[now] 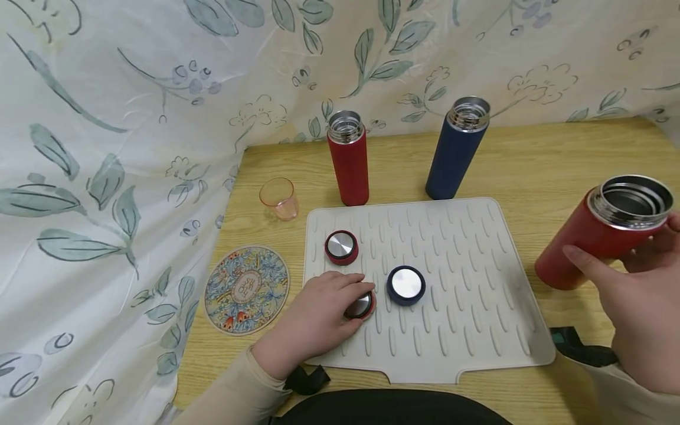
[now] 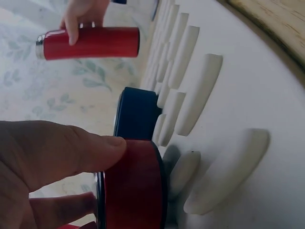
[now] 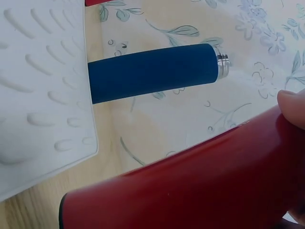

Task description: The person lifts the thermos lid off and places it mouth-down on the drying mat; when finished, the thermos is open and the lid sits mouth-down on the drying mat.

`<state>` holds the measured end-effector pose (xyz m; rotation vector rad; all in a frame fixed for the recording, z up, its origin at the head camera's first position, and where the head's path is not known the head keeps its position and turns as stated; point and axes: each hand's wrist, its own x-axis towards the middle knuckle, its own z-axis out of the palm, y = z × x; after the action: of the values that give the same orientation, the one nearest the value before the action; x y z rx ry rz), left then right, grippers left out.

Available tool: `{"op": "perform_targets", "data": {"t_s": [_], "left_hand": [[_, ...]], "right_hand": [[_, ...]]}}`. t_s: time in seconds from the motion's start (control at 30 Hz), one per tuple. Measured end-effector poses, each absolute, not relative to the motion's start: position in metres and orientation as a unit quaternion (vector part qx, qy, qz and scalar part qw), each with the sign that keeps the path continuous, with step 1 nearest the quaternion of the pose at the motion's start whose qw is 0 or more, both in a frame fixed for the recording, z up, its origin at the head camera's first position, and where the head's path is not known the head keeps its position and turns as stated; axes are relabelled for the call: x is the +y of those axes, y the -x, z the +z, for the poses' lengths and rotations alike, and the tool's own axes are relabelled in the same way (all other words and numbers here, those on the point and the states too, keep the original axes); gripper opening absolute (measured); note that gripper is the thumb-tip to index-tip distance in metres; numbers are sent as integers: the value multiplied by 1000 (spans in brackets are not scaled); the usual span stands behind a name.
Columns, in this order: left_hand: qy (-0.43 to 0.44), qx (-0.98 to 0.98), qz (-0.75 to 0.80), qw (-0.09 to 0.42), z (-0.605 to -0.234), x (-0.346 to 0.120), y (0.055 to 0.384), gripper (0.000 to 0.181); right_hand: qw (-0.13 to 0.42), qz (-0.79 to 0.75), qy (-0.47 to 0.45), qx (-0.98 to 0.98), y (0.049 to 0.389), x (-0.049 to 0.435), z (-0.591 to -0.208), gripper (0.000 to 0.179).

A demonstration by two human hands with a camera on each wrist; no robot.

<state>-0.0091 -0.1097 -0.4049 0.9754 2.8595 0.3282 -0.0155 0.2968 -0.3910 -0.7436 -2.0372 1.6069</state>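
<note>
My left hand (image 1: 324, 313) pinches a red lid with a shiny top (image 1: 360, 306) between thumb and fingers, low at the left side of a white ridged mat (image 1: 462, 330). In the left wrist view the thumb (image 2: 90, 148) presses the side of that lid (image 2: 133, 186). A navy lid (image 1: 406, 285) lies just to its right, and another red lid (image 1: 341, 247) is farther back. To the right of the mat, my right hand (image 1: 648, 295) grips a wide red thermos (image 1: 589, 236), lidless with its steel mouth up. The same red thermos (image 3: 190, 186) fills the lower right wrist view.
Behind the mat stand a slim red thermos (image 1: 349, 168) and a navy thermos (image 1: 457, 150), both lidless. A pinkish glass (image 1: 284, 206) and a round patterned coaster (image 1: 234, 307) are on the left. Floral cloth (image 1: 175, 118) hangs along the table's back and left.
</note>
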Motion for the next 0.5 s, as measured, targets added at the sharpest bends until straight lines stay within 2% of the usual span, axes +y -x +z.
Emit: {"op": "perform_targets", "data": {"t_s": [0.3,0.5], "left_hand": [[-309,943,95,82,-406,-107,8,50],[-311,942,104,76,-408,-108,9,48]], "right_hand": [[208,602,246,-731,17,302,-401,95],[204,664,260,-671,19,303,-402,95]]}}
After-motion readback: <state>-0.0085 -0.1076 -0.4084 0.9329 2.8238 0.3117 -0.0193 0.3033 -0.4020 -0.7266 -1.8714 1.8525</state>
